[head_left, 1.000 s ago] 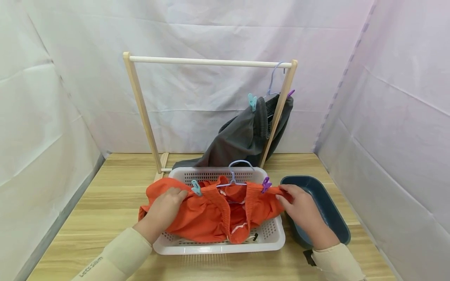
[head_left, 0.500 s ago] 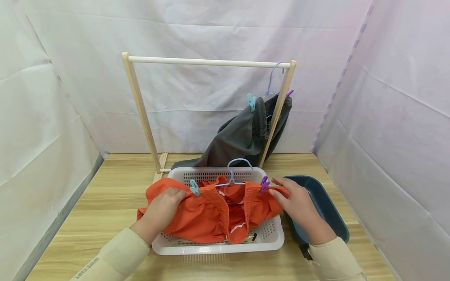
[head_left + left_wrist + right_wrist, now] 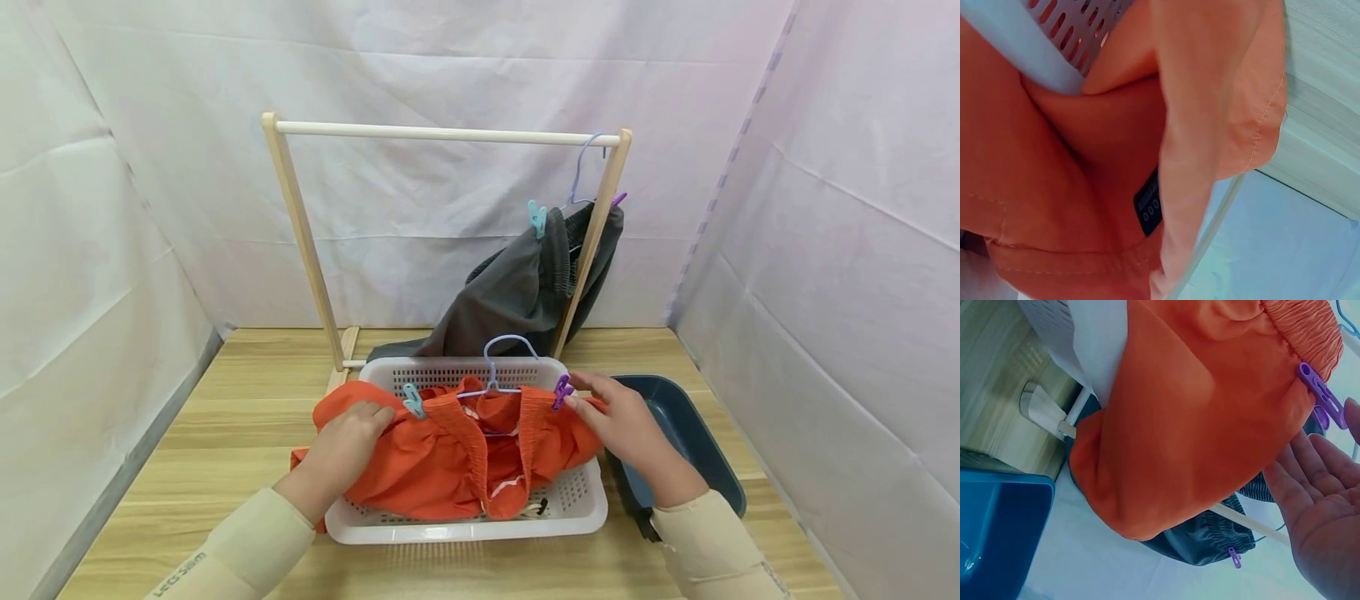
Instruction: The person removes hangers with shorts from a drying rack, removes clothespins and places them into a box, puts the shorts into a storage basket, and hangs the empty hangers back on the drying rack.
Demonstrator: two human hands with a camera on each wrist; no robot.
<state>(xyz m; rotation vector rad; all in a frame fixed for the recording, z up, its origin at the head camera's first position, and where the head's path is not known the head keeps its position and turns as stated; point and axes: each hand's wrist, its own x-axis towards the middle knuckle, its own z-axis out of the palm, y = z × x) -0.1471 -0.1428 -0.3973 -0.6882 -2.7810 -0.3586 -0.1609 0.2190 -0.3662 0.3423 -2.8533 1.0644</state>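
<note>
Orange elastic-waist pants [image 3: 435, 467] lie bunched over a white perforated basket [image 3: 465, 532], clipped to a blue hanger [image 3: 492, 367]. A teal clothespin [image 3: 413, 401] holds the waistband on the left, a purple clothespin [image 3: 562, 391] on the right. My left hand [image 3: 341, 454] grips the waistband's left side beside the teal clothespin. At the purple clothespin is my right hand [image 3: 630, 425], thumb right by its end. The right wrist view shows the fingers [image 3: 1310, 462] of that hand fairly straight under the pants' edge. A dark label [image 3: 1149, 206] shows inside the orange cloth.
Behind the basket stands a wooden rack with a white rail [image 3: 450, 132]. Grey pants [image 3: 510, 283] hang from its right end on another blue hanger. A dark blue tub [image 3: 693, 433] sits right of the basket, partly behind my right forearm.
My right hand has let go of the waistband's right end and moved left to the purple clothespin. The hanger has shifted slightly left and up. My left hand keeps its grip.
</note>
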